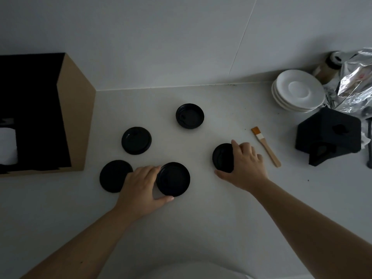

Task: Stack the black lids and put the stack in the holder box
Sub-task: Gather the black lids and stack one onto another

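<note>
Head view: five black lids lie singly on the white desk, none stacked yet, so the task reads as just starting.
Left hand: the left hand curls around the near-centre lid, fingers over its far-left rim and thumb at its near edge; this looks like a grip taken at the rim so the lid can be lifted and carried.
Right hand: the right hand wraps the right-side lid, fingers over its far edge and thumb under its near edge, clenched on it; whether it is already off the desk cannot be told.
Why both hands: each takes the lid nearest to it, which would let the two be brought together as the start of a stack.
Loose lids: the near-left lid sits partly behind the left hand, the mid-left lid is just beyond it, and the far lid lies apart near the wall.
Holder box: the cardboard holder box stands at the left, its dark opening facing the person, near the left-side lids, so a stack built there has a short way to go.
Clutter: a brush, stacked saucers, crumpled foil and a black housing sit to the right, clear of the lids.
Risk: thin rims may slip if pinched loosely.
</note>
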